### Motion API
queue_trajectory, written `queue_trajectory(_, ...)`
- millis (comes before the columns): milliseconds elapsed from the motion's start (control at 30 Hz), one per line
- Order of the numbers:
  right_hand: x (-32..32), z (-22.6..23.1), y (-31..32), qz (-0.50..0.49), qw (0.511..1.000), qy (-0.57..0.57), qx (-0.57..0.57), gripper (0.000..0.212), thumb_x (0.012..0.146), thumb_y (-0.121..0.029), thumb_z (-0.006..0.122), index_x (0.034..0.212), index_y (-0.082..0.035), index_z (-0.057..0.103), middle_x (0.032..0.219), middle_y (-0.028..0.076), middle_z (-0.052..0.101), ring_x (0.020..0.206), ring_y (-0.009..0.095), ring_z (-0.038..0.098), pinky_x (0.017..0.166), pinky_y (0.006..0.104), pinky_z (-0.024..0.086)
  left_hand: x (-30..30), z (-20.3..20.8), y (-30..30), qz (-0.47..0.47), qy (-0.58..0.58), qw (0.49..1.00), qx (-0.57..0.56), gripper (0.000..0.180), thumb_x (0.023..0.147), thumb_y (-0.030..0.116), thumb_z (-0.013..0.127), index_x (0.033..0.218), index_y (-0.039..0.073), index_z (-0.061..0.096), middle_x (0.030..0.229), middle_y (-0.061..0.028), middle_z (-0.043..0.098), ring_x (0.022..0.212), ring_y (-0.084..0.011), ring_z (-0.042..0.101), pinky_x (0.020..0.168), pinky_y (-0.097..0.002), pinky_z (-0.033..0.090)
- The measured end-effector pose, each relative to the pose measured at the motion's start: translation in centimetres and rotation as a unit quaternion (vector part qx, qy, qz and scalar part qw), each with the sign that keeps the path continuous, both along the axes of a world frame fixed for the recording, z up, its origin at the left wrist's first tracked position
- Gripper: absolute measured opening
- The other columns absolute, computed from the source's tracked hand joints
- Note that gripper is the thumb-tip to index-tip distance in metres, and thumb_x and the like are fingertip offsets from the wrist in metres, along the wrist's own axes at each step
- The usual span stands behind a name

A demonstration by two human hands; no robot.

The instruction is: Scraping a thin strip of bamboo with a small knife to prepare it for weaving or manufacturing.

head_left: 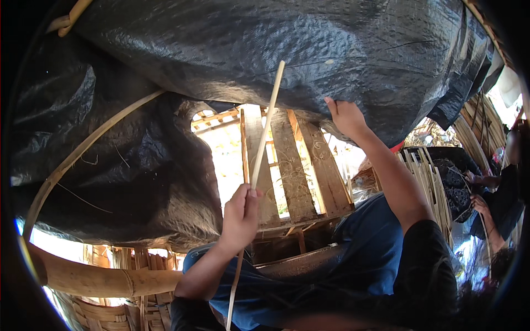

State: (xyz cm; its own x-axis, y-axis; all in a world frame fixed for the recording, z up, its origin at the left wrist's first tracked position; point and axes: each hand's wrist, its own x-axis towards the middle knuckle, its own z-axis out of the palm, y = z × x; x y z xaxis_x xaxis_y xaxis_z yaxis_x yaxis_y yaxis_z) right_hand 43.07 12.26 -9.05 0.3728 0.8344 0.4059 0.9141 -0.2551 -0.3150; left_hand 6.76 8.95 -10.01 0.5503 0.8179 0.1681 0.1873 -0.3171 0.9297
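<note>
Person seen from close by, blue trousers, dark sleeves, 2 bare hands in front. Left hand: fingers closed round a thin pale stick, thumb pressed along it. Stick stands tilted, its top end leaning a little to the person's right, in front of a black plastic sheet; a lower length shows again below the left wrist and runs down past the person's lap.

Right hand: raised to the right of the stick and well apart from it, in front of the sheet. Thumb points up, remaining fingers curled inward. Their tips are hidden from here, so I cannot tell whether they pinch anything; the hand possibly touches the sheet.

Beyond the stick: 3 broad wooden planks with bright gaps between them. Loose curly fibres lie on the middle plank.

Left side: 1 curved pole against the dark sheet, 1 thick bamboo pole below it, woven strips under that.

Right side: upright bundle of pale strips; past it, a co-worker in a dark top, both hands at a thin strip.
</note>
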Motion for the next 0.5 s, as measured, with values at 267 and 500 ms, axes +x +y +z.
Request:
queue_trajectory(267,-10.6,0.8,-2.4,0.214,0.974,0.039,-0.059,0.058,0.101,-0.049,0.03,0.082,-0.002,0.058,0.067,0.021,0.059,0.067,0.039,0.062,0.061,0.0483,0.049,0.8,-0.3,2.1,-0.029,-0.068,0.981,-0.179,0.019,0.101,0.017,0.042,0.096,0.004,0.054,0.062,0.0038,0.038,0.049,-0.0043,0.034,0.044,-0.0227,0.029)
queue_trajectory(500,-13.9,-2.0,-2.2,0.294,0.955,-0.034,-0.021,0.044,0.1,-0.039,0.04,0.086,-0.002,0.059,0.062,0.016,0.058,0.058,0.034,0.062,0.053,0.0426,0.051,1.5,0.0,2.9,-0.019,-0.139,0.93,-0.339,0.022,0.102,0.025,0.042,0.092,0.007,0.051,0.061,0.0053,0.035,0.046,-0.0036,0.031,0.04,-0.0211,0.024)
